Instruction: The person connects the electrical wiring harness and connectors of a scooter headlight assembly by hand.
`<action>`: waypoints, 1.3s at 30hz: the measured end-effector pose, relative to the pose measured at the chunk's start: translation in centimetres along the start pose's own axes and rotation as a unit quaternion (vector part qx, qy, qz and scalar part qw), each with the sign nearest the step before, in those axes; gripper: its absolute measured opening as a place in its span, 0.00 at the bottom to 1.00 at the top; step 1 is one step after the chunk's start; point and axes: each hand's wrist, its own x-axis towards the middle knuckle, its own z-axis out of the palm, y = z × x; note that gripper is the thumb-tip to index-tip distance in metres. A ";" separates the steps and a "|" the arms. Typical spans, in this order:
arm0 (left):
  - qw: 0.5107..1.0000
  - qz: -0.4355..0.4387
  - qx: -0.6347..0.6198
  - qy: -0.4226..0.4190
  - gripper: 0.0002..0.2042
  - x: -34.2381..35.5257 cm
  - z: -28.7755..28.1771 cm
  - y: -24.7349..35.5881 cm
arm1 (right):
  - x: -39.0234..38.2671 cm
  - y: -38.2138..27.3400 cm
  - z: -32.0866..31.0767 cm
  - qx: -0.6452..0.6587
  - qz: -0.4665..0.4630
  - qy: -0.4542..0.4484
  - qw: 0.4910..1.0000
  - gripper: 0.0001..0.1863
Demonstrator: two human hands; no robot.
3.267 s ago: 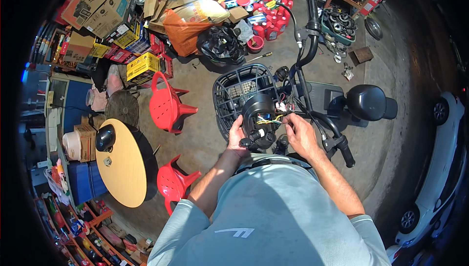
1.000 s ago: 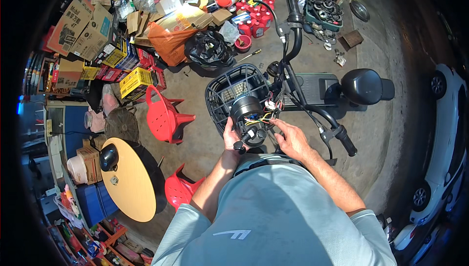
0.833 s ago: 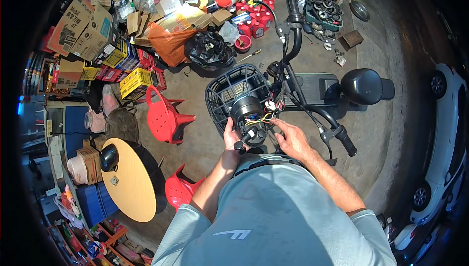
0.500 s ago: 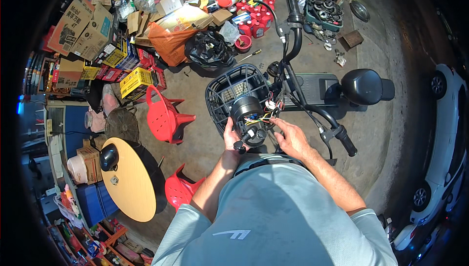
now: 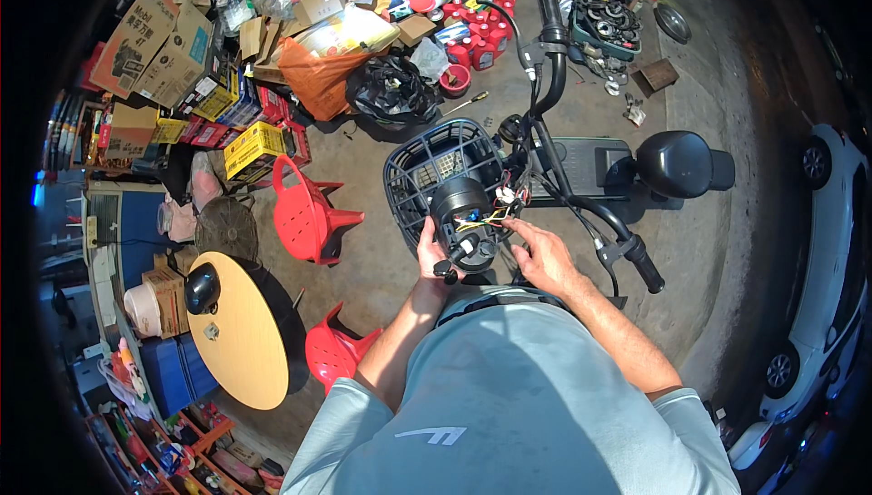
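Note:
My left hand [image 5: 431, 257] grips the side of a round black headlight housing [image 5: 461, 199] in front of me, its thumb up along the edge. From the housing's exposed back, thin yellow, blue and other coloured wires [image 5: 493, 218] spread toward the handlebar stem. The fingers of my right hand [image 5: 547, 262] are stretched out, the index fingertip at the wires and the thumb apart from it. Below the wires sits a black part with a light-coloured round piece [image 5: 468, 246]. Behind the housing stands the black front basket [image 5: 409, 163] of an electric scooter.
The scooter's black handlebar [image 5: 568, 191] crosses beyond my right hand, with its seat [image 5: 674, 163] farther right. At left are red plastic stools [image 5: 304, 222] and an oval wooden table [image 5: 241, 341]. Boxes, a black bag [image 5: 391, 91] and red bottles [image 5: 486, 36] crowd the far side.
The view has shifted very slightly. Both hands keep nearly the same places at the housing and the wires.

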 end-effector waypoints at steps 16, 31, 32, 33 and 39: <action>0.998 0.042 0.026 -0.043 0.36 0.4 -0.8 0.1 | -0.3 -0.8 -0.8 0.038 0.041 0.002 0.998 0.20; 0.992 0.057 0.071 -0.083 0.35 1.1 -1.8 0.6 | -0.5 -0.5 -1.0 0.043 0.069 0.025 0.996 0.16; 0.992 0.057 0.071 -0.084 0.35 1.1 -2.0 0.7 | -0.5 -0.5 -0.9 0.046 0.069 0.025 0.996 0.16; 0.992 0.057 0.070 -0.085 0.35 1.2 -2.1 0.7 | -0.5 -0.5 -0.9 0.048 0.068 0.025 0.996 0.16; 0.995 0.049 0.047 -0.067 0.33 1.0 -2.8 0.5 | -0.4 -0.7 -1.0 0.053 0.060 0.016 0.997 0.18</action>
